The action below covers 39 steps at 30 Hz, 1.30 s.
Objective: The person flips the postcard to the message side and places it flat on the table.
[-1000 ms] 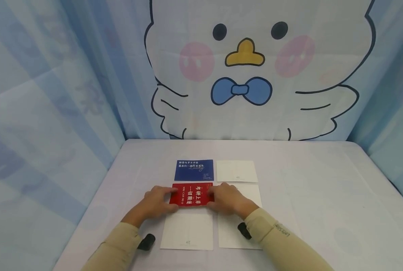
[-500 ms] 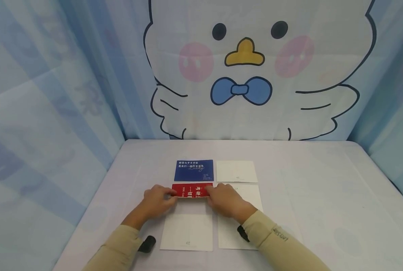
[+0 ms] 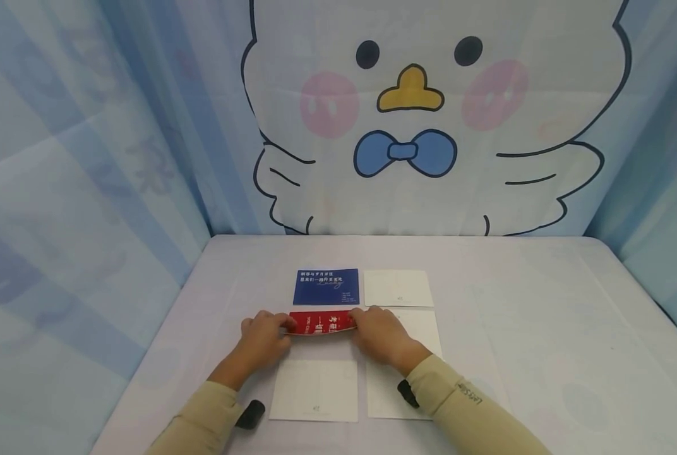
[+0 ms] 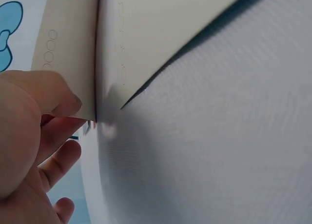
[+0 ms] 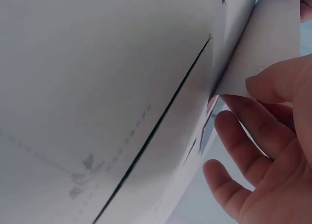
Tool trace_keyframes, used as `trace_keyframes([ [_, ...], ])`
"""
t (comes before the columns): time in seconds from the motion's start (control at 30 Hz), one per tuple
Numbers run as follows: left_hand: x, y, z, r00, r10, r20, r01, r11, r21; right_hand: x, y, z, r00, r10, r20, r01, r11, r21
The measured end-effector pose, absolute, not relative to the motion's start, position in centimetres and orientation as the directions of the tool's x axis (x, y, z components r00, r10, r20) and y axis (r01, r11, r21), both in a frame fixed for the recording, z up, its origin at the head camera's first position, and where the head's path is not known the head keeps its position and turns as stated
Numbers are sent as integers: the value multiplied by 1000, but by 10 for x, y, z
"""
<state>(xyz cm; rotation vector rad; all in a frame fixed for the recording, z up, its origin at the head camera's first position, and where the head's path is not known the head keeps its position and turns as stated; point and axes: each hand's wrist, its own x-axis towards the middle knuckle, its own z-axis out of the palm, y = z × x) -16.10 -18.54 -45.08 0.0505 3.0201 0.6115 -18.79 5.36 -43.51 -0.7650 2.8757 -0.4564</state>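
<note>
A red postcard [image 3: 320, 321] with white lettering is held between both hands in the head view, its near edge tipped up off the table. My left hand [image 3: 261, 341] pinches its left end between thumb and fingers. At the opposite end, my right hand [image 3: 379, 335] pinches the card the same way. Both wrist views show the postcard's pale back: a row of small printed circles marks the back [image 4: 73, 48] in the left one, and the thumb presses on the back [image 5: 270, 43] in the right one.
Beyond the red postcard lies a blue postcard [image 3: 326, 287] with white writing, and beside that a white card [image 3: 398, 289]. Another white card [image 3: 420, 328] lies partly under the right hand. Closer in are two more white cards, one left [image 3: 314, 392] and one right [image 3: 389, 398], partly covered by the right forearm.
The red postcard lay flat with its full face showing; its near edge has since been lifted and tilted up toward the camera. Both hands stay at its ends, the left shifting slightly.
</note>
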Motion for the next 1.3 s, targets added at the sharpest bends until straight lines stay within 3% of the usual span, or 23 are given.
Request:
trace_keyframes([
  [0.4,-156,-184,-449,-996,-77,44,-45,868,495,-187,55,-438,-866,-495,77,-480,775,-412],
  [0.8,-147,-192,-449,-957,-19,289,150,821,551,-184,61,-438,-850,-495,181,-516,713,-475],
  [1.3,-138,-190,-439,-968,-60,243,126,723,679,-175,68,-427,-907,-379,182,-403,656,-638],
])
